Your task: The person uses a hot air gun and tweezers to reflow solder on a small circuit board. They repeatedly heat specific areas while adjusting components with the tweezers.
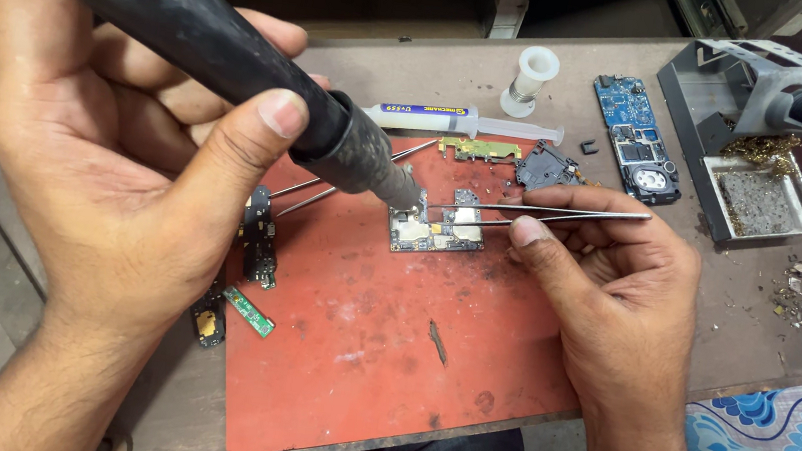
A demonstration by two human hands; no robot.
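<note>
My left hand [117, 153] grips a black hot-air tool [240, 51], its metal nozzle tip pointing down at a small circuit board [436, 228] on the red work mat [376, 354]. My right hand [597, 268] pinches steel tweezers [563, 214], whose tips reach left onto the same board. The board lies flat near the mat's upper middle.
Small board pieces [258, 240] and a green strip [248, 311] lie at the mat's left edge. Behind are a flux syringe [453, 119], a solder spool [530, 79], a blue circuit board [637, 142] and a grey iron stand [752, 145] with a tray.
</note>
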